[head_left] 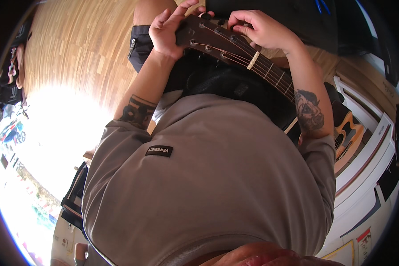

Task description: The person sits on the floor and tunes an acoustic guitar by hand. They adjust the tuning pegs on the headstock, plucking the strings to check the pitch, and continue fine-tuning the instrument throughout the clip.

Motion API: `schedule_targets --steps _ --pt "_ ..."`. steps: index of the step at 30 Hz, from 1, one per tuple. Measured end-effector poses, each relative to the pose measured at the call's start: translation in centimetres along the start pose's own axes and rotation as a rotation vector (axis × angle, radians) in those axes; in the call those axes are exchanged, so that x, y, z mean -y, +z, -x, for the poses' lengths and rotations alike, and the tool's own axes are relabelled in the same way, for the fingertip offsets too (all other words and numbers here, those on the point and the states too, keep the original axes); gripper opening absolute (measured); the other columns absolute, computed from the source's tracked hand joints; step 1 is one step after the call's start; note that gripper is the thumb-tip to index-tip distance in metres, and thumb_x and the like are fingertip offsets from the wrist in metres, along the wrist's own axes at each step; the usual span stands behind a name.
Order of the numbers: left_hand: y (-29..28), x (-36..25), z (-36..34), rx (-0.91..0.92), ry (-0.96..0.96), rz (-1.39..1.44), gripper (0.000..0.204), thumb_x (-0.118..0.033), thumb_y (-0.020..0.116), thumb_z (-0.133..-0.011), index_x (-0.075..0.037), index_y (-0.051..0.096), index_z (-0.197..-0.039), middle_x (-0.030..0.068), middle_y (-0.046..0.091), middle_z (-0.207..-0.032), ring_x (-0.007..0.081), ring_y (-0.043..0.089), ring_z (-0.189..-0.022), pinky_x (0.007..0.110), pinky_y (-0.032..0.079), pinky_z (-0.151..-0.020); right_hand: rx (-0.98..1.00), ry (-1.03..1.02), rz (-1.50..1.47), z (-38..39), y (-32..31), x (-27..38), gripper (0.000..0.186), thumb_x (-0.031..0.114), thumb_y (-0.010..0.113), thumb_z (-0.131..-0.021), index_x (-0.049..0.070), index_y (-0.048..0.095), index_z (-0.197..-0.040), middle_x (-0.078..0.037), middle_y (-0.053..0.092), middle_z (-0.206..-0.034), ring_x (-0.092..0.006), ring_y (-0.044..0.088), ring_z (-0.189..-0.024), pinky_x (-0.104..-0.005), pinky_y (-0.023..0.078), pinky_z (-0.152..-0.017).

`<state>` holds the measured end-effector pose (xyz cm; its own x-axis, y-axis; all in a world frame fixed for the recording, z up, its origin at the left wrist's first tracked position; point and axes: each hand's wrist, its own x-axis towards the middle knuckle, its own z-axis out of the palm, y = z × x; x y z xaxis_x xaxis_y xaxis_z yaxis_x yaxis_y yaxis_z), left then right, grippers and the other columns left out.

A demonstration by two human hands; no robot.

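Note:
A dark brown guitar headstock (208,37) lies across the upper middle of the head view, its neck (275,75) running down to the right. Strings pass from the metal tuning posts over a pale nut (253,60). My left hand (166,37) is at the headstock's far end, palm against its edge. Some of its fingers stretch up, and others go behind the wood. At the upper edge my right hand (264,29) has thumb and fingers bent together beside the tuning posts. What they pinch is too small to make out. Under the neck lies black material (226,80).
Blue-handled pliers (322,6) lie on a black surface (288,22) at the top right. A light-wood acoustic guitar (352,137) stands by white furniture (363,164) on the right. Wooden floor (80,48) and a glaring bright opening (62,133) are on the left.

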<state>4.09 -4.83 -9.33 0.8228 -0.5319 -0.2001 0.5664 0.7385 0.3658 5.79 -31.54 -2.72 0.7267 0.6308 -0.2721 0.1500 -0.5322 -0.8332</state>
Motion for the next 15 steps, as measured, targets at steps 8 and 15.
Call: schedule_targets --steps 8,15 --pt "0.7 0.1 0.0 -0.004 0.011 0.045 0.068 -0.055 0.062 -0.087 -0.009 0.057 -0.137 0.0184 0.058 -0.133 0.0410 0.053 -0.129 0.057 0.043 -0.110 -0.040 0.144 0.014 -0.2 -0.5 2.8 0.040 0.043 0.064 -0.101 0.004 0.072 -0.094 -0.011 0.072 -0.077 -0.0207 0.074 -0.071 -0.0324 0.055 -0.065" --pt "0.3 0.1 0.0 0.052 0.001 0.083 0.068 -0.055 0.061 -0.087 -0.010 0.058 -0.137 0.0186 0.058 -0.133 0.0421 0.052 -0.130 0.059 0.042 -0.110 0.046 0.436 0.030 -0.9 -0.9 4.3 0.042 0.036 0.065 -0.099 -0.004 0.065 -0.087 -0.012 0.068 -0.069 -0.0229 0.069 -0.070 -0.0363 0.052 -0.065"
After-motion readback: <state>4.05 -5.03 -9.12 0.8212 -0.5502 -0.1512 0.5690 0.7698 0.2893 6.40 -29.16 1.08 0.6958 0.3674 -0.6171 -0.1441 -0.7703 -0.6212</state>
